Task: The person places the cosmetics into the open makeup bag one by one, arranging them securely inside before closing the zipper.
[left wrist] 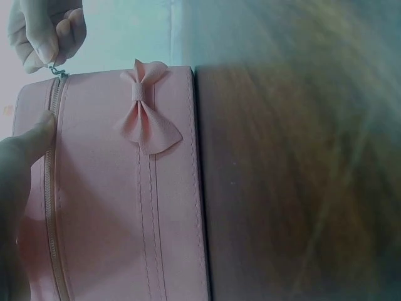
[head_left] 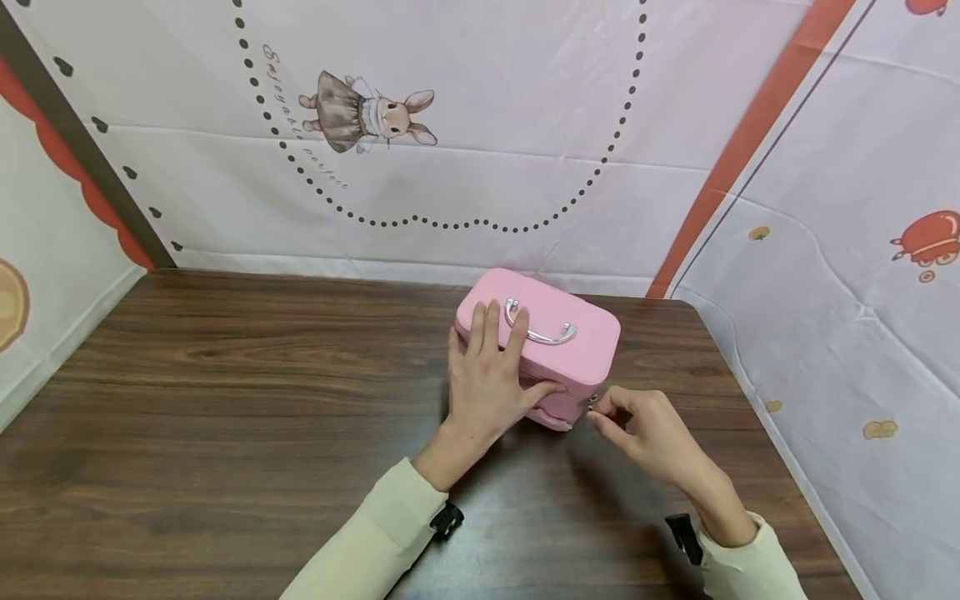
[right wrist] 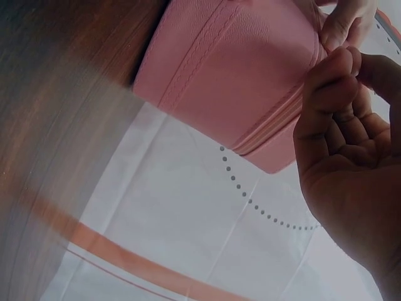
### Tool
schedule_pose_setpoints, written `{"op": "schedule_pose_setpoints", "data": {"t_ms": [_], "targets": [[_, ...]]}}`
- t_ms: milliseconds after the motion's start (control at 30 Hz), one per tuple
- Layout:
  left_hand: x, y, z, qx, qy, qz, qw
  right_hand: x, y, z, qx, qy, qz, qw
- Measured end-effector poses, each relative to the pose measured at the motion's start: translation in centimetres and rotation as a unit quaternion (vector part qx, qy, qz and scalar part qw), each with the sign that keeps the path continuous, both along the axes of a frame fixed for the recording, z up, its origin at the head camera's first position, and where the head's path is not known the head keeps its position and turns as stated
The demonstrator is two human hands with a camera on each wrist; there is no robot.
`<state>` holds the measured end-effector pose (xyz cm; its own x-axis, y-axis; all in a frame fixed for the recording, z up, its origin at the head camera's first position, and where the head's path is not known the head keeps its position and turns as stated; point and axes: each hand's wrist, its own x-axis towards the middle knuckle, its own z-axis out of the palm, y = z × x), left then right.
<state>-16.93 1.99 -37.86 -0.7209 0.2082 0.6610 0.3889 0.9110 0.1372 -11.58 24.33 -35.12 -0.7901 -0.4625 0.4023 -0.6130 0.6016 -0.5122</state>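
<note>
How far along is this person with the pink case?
Looks done: the lid is down and the zip along the front appears closed. In hand: the left hand rests on the case while the right hand pinches the zipper pull at a corner. Left: perhaps sliding the pull, though opening or closing isn't clear.

A dark wood-grain table stretches before a pale printed backdrop, where a rabbit in a skirt lies sideways beside cursive lettering, framed by a curving line of dark dots. At left, a dark stripe meets a red scalloped border; at right, an orange band edges a panel bearing a red cartoon figure.
</note>
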Motion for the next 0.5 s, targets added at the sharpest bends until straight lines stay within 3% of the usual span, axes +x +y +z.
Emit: {"op": "schedule_pose_setpoints", "data": {"t_ms": [233, 500], "targets": [[0.3, 0.6, 0.4, -0.013, -0.024, 0.013, 0.9995, -0.1, 0.0, 0.0, -0.001, -0.003, -0.003, 1.0], [0.7, 1.5, 0.6, -0.032, -0.016, 0.031, 0.9989, -0.1, 0.3, 0.0, 0.006, 0.006, -0.016, 1.0]]}}
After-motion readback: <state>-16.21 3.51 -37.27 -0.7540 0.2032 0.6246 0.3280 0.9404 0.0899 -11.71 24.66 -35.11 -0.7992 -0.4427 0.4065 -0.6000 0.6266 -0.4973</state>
